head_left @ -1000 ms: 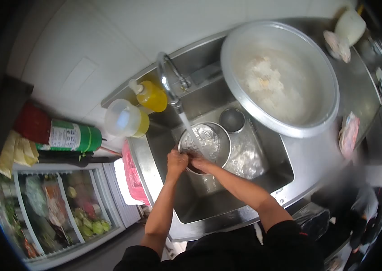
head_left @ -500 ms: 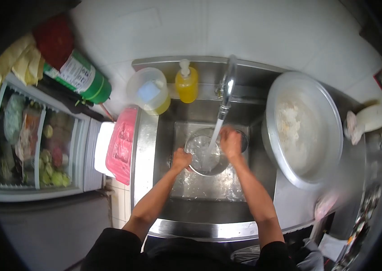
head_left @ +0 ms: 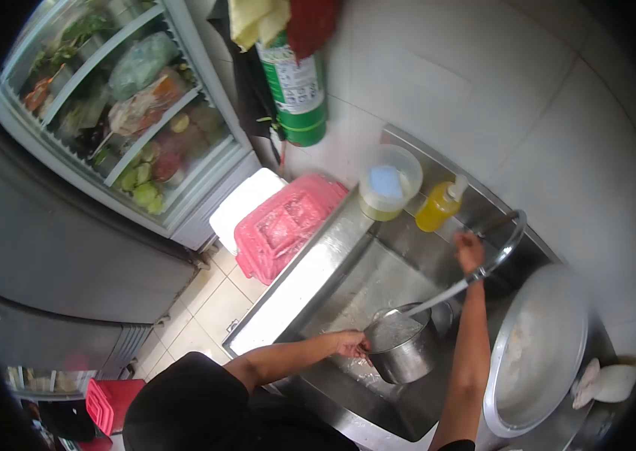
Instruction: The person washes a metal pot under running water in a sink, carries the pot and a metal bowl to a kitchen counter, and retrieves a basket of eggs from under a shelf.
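My left hand (head_left: 351, 344) is closed on the near left side of a metal pot (head_left: 406, 361), which hangs tilted over the sink (head_left: 367, 282). Water runs from the curved tap (head_left: 509, 244) into the pot, which has water in it. My right hand (head_left: 469, 252) is by the base of the tap, behind the spout. Its fingers look curled, but what they hold, if anything, is hidden. A round metal vessel (head_left: 442, 317) shows partly behind the pot.
A yellow soap pump bottle (head_left: 438, 207) and a clear tub (head_left: 370, 204) with a blue sponge (head_left: 385, 182) stand at the back ledge. A large metal basin (head_left: 494, 410) is on the right. At left are a pink lid (head_left: 284, 225) and a glass-door fridge (head_left: 205, 161).
My view has turned left. The pot has been lifted and tilted in my left hand. My right hand has gone from the pot to the tap's base.
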{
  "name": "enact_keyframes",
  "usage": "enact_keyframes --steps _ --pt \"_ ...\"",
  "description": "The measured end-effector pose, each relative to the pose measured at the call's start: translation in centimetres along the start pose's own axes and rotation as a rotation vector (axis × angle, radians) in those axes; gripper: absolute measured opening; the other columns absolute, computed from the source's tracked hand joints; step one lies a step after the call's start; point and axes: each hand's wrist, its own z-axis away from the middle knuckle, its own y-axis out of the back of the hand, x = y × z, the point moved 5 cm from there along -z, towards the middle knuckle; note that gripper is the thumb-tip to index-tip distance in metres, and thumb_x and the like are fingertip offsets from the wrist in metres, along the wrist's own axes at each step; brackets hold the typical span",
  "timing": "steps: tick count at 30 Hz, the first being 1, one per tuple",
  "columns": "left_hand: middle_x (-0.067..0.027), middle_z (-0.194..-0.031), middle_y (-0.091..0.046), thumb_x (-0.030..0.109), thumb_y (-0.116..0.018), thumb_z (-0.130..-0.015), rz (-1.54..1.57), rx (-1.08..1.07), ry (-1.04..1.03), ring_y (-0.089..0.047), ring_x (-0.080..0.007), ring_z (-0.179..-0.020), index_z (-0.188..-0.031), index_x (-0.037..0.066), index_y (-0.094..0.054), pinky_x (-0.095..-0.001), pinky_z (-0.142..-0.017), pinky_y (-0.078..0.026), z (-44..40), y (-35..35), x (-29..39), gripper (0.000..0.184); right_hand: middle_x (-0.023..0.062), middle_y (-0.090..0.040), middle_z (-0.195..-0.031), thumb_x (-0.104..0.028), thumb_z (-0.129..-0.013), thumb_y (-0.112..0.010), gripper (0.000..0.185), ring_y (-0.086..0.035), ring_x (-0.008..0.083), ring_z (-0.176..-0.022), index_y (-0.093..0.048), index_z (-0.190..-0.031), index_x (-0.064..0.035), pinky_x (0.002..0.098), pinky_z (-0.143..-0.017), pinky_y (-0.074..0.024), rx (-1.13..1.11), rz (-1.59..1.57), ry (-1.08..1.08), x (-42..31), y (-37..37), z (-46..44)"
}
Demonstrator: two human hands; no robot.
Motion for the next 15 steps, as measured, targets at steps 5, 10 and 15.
enact_keyframes --steps 5,10,15 --pt "-0.0082 -0.068 -0.057 0.017 -0.052 -0.082 0.287 -0.554 0.074 -0.054 -0.012 -0.057 -0.074 0.004 -0.057 -0.023 -0.05 -0.047 3.2 -1.9 -1.8 0.016 -0.0009 -0.057 -0.079 -0.036 -0.081 -0.065 0.029 -0.058 0.0127 -0.068 -0.057 -0.096 -0.0126 0.0231 -0.06 -0.0439 -0.008 -0.892 -0.304 -0.6 2.3 3.1" --pt "-0.0107 -0.063 -0.055 0.013 -0.053 -0.083 0.492 -0.769 0.198 -0.053 -0.0103 -0.048 -0.083 -0.001 -0.058 -0.0175 -0.038 -0.042 4.0 -1.7 -6.1 0.015 -0.0013 -0.059 -0.081 -0.032 -0.083 -0.063 0.025 -0.056 0.0101 -0.072 -0.059 -0.098 -0.0117 0.021 -0.056 -0.0412 0.32 -0.889 -0.314 -1.9 2.5 6.9" --pt "-0.0062 -0.058 -0.051 0.015 -0.055 -0.083 0.625 -0.806 0.394 -0.045 -0.0086 -0.041 -0.092 -0.003 -0.058 -0.0178 -0.035 -0.037 5.6 -2.2 -6.6 0.02 0.0029 -0.057 -0.075 -0.027 -0.088 -0.054 0.028 -0.05 0.0138 -0.067 -0.063 -0.083 -0.0019 0.0297 -0.062 -0.0418 0.327 -0.364 -0.21 9.6 2.2 15.5"
